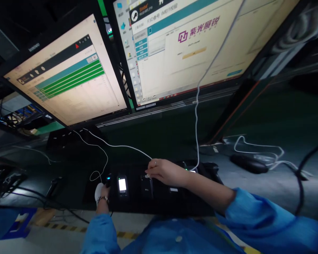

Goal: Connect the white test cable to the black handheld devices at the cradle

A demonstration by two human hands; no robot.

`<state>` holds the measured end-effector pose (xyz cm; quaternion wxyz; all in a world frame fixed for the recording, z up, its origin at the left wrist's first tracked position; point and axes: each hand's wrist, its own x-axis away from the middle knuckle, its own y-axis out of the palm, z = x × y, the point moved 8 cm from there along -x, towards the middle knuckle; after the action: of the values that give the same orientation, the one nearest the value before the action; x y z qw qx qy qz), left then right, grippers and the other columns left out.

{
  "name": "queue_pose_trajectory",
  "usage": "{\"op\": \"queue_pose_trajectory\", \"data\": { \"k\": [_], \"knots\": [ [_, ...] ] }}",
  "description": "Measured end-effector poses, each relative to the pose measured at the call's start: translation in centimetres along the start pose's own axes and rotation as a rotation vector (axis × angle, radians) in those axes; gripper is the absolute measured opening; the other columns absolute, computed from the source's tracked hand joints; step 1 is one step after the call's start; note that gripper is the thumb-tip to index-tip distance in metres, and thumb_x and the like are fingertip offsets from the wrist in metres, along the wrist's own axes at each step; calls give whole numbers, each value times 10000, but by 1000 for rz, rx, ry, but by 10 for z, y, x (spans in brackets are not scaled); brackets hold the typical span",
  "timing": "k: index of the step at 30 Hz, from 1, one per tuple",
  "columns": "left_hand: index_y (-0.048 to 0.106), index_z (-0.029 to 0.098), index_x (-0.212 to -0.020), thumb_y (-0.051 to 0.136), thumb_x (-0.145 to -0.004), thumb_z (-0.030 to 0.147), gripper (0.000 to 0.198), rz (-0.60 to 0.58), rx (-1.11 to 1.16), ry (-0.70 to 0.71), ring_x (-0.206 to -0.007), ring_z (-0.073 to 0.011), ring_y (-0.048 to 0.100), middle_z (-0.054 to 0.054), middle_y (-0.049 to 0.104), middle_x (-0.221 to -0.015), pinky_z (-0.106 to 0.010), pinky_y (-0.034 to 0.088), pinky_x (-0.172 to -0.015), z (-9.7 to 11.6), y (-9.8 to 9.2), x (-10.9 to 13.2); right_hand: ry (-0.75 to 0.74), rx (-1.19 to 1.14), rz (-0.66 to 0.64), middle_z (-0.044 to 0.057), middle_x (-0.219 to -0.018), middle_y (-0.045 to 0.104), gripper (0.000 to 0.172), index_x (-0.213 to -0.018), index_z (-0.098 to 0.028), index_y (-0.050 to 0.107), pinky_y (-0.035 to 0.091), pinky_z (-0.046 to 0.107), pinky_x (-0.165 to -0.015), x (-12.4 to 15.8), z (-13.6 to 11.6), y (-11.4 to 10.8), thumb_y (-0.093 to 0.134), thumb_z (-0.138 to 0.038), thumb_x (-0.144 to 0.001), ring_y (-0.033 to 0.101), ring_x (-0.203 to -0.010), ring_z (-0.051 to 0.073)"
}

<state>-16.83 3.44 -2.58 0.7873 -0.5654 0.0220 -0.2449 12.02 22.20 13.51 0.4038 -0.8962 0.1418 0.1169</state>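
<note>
Presently, entries as the head view shows them:

Right hand (pixel 166 171): your fingers are pinched on the plug end of a white cable (pixel 122 145), right at the top of a dark phone (pixel 147 187) lying in a black tray (pixel 161 204).

Left hand (pixel 102 193): it rests at the tray's 9 o'clock end, beside a white rounded piece I cannot identify; whether it grips anything, I cannot tell.

Risk, plug: pushed in at a tilt, the connector could scrape or jam at the port. The cause would be the steep angle of your wrist over the phone.

Risk, cable: its slack loops at 10 o'clock of your right hand. A tug there could drag the dark phone out of its slot.

Risk, second cable (pixel 196 116): it hangs down in front of the right monitor (pixel 201 46) to the tray's 1 o'clock corner. Your sleeve could snag it as you move.

Risk, neighbour: a lit phone (pixel 122 185) sits just beside the dark one, at its 9 o'clock. A knock could unseat it.

Dark phone, look: small, black, candy-bar shaped, screen off, lying flat with its top toward the monitors.

Dark phone, place: middle of the tray, under your right fingertips.

Left monitor (pixel 66 74): shows green rows.

Mouse (pixel 248 163): black, at 3 o'clock, well apart from the tray.
</note>
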Motion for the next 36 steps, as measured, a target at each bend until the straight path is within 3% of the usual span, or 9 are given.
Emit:
{"op": "queue_pose_trajectory", "data": {
  "k": [4, 7, 9, 12, 18, 21, 24, 29, 36],
  "knots": [
    [586, 99, -1188, 345, -937, 249, 379, 126, 54, 88, -1160, -278, 577, -194, 615, -1233, -398, 435, -969, 23, -7, 41, -41, 106, 109, 57, -880, 705, 109, -881, -154, 725, 467, 327, -808, 4, 9, -4, 621, -125, -873, 626, -849, 172],
    [596, 198, -1215, 498, -869, 409, 417, -8, 109, 320, -1018, -219, 640, -91, 674, -1150, -299, 480, -881, 80, 33, 97, -30, 199, 134, 51, -858, 707, 85, -855, -173, 716, 432, 349, -802, 2, 10, -2, 633, -160, -875, 621, -838, 181],
    [516, 141, -1318, 609, -782, 437, 620, -142, 40, 477, -1083, -287, 609, -153, 635, -1195, -363, 457, -935, 121, 67, 130, -11, 226, 133, 52, -858, 703, 85, -845, -173, 709, 422, 340, -792, 1, 7, 1, 632, -154, -872, 616, -836, 177],
    [431, 12, -1345, 711, -666, 382, 822, -231, -9, 386, -1161, -412, 544, -286, 527, -1272, -479, 407, -981, 145, 95, 139, 5, 219, 124, 46, -865, 697, 72, -858, -170, 702, 421, 327, -791, 1, 2, 6, 643, -131, -856, 612, -853, 173],
    [616, 113, -958, 804, -415, 234, 587, -292, 308, 201, -1110, -418, 561, -194, 640, -1060, -508, 404, -985, 126, 84, 117, 22, 228, 80, 42, -856, 691, 76, -836, -173, 702, 420, 338, -785, 5, 0, 17, 643, -129, -850, 611, -845, 181],
    [610, 175, -891, 721, -554, 383, 412, -378, 624, 115, -1013, -326, 624, -121, 678, -944, -466, 477, -903, 111, 77, 123, 4, 219, 107, 49, -858, 697, 78, -842, -177, 707, 421, 344, -771, 7, -6, 18, 644, -133, -849, 613, -849, 192],
    [621, 172, -929, 503, -715, 506, 414, -484, 973, 37, -930, -283, 661, -127, 690, -956, -458, 517, -797, 109, 65, 139, -34, 166, 166, 54, -864, 699, 108, -880, -182, 718, 436, 339, -775, 8, -17, 18, 622, -135, -866, 617, -857, 187],
    [675, 188, -940, 585, -712, 430, 344, -786, 1770, -209, -865, -186, 642, -69, 681, -909, -337, 494, -769, 128, 39, 174, -67, 77, 266, 64, -832, 686, 135, -897, -179, 721, 473, 328, -728, 9, -40, 14, 589, -153, -897, 604, -831, 186],
    [510, 365, -1305, 473, -715, 729, 694, -877, 1731, -247, -591, -124, 565, -9, 580, -697, -216, 391, -506, 129, 22, 198, -177, -94, 411, 84, -861, 647, 199, -987, -160, 685, 506, 311, -662, 17, -84, -10, 497, -136, -930, 572, -789, 171]
  ]
}}
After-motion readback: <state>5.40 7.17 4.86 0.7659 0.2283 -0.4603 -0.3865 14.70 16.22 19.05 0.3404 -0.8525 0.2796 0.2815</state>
